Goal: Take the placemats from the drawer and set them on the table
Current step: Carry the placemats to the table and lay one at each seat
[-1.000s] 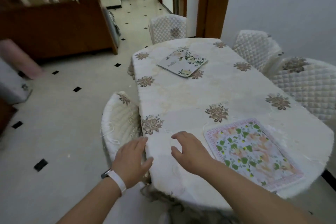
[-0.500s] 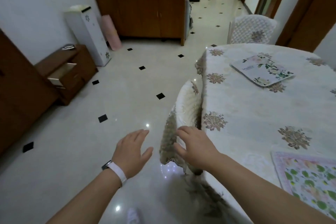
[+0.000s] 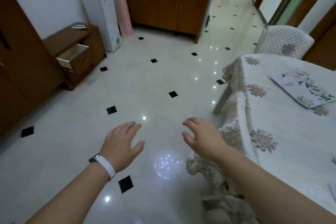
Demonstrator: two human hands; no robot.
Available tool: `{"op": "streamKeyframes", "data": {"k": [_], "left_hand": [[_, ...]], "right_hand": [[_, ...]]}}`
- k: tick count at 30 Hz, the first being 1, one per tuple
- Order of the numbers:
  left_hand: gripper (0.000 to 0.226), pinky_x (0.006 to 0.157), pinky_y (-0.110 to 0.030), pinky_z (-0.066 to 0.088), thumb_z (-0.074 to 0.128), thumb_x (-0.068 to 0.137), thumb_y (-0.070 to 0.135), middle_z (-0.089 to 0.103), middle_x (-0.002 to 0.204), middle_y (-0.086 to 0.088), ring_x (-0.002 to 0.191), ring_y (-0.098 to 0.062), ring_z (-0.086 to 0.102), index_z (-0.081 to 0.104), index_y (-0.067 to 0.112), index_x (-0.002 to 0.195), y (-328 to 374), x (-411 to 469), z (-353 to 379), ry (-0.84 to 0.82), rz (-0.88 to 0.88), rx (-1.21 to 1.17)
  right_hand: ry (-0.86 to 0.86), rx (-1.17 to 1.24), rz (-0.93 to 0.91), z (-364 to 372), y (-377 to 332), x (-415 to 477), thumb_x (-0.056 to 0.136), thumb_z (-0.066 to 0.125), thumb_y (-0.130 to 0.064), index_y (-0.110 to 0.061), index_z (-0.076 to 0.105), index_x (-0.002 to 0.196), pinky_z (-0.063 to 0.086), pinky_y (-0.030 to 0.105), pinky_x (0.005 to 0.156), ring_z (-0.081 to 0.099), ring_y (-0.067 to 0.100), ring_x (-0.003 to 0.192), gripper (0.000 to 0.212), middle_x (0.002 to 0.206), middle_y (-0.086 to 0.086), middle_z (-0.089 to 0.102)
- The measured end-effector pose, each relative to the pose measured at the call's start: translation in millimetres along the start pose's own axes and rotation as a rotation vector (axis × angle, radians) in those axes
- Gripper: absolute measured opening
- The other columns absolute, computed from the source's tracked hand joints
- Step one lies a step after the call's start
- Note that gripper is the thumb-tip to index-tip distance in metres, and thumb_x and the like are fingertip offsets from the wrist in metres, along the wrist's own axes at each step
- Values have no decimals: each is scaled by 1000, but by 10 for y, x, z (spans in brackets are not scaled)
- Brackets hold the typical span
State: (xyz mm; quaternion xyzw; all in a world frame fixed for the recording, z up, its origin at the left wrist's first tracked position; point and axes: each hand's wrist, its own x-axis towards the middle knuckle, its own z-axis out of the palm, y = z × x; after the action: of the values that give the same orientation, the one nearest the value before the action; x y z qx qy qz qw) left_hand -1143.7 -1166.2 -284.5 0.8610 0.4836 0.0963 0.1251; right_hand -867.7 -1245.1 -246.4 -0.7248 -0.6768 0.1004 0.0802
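Note:
An open drawer (image 3: pixel 72 56) sticks out of a low brown cabinet (image 3: pixel 81 63) at the far left; what lies inside is hidden from here. A floral placemat (image 3: pixel 301 89) lies on the table (image 3: pixel 283 132) at the right, and a corner of a second placemat (image 3: pixel 332 190) shows at the right edge. My left hand (image 3: pixel 121 143), with a white wristband, hovers over the floor with fingers apart and holds nothing. My right hand (image 3: pixel 201 136) is also empty and spread, just left of the table's edge.
A covered chair (image 3: pixel 234 125) is tucked against the table's left side, another chair (image 3: pixel 285 42) stands at its far end. A white unit (image 3: pixel 103 16), a pink roll (image 3: pixel 124 16) and a wooden sideboard (image 3: pixel 163 3) line the back. Tiled floor stretches between me and the drawer.
The view has swung left from the table toward the cabinet with the open drawer. Both empty hands have left the tabletop and now hang over the floor.

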Motion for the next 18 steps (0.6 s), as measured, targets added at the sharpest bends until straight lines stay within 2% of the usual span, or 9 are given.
{"op": "streamKeyframes", "data": {"k": [8, 18], "left_hand": [[64, 103, -43, 37, 35, 84, 60, 54, 139, -1, 127, -22, 49, 55, 25, 133, -552, 280, -174, 16, -17, -27], [66, 109, -39, 30, 28, 86, 59, 39, 151, 2, 136, -20, 38, 45, 28, 142, -1003, 1100, -255, -28, -91, 10]], "right_hand": [[-13, -46, -95, 131, -473, 636, 92, 47, -47, -21, 57, 130, 40, 38, 100, 53, 22, 121, 47, 134, -3, 56], [-39, 25, -209, 441, -481, 1817, 85, 37, -57, -20, 58, 129, 41, 42, 102, 47, 25, 131, 61, 139, 2, 54]]}}
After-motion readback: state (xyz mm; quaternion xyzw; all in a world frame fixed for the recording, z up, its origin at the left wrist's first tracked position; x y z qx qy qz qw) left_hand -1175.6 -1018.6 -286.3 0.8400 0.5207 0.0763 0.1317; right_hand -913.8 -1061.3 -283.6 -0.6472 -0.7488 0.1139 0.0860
